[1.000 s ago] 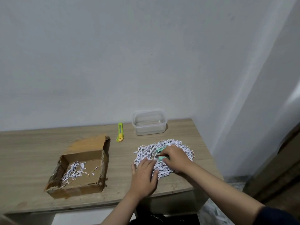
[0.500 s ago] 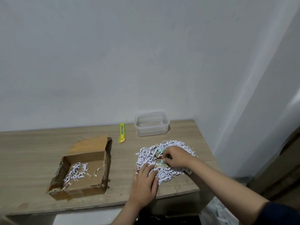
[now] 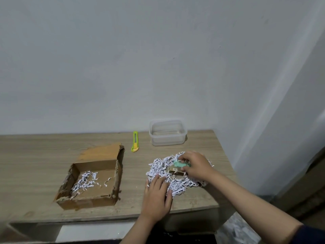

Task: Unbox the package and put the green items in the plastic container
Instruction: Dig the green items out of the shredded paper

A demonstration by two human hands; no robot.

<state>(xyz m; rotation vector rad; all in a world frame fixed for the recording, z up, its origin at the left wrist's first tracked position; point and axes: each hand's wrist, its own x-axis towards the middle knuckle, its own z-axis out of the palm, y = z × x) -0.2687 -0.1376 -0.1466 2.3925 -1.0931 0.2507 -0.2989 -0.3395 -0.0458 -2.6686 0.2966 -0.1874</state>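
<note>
1. Pinning the shreds [image 3: 168, 175] with my left hand [image 3: 157, 194], I am laying it flat and wide, fingers spread on the pile's 7 o'clock edge, holding nothing; I judge this is keeping the loose paper from sliding while the other hand digs.
2. I am curling my right hand [image 3: 197, 167] over the pile's 2 o'clock side, fingertips narrowing onto a green item [image 3: 179, 164]; it looks pinched, though I cannot tell whether it is lifting clear of the paper yet.
3. A small brown packet [image 3: 175, 170] is lying just beside the green item, at its 7 o'clock, half sunk in the shreds; being brown, I am judging it is not for the container.
4. The container [image 3: 168, 138] is standing open and looking empty at 12 o'clock from the pile, near enough for a short carry, so I judge no green item has gone in so far.
5. The box [image 3: 91, 182] is sitting open at 9 o'clock, well apart, with only a few shreds inside, so the unboxing looks done.
6. The cutter [image 3: 134, 142] is resting at 11 o'clock, between box and container, out of my hands' way.
7. More green pieces may be hiding under the paper; I cannot tell.
</note>
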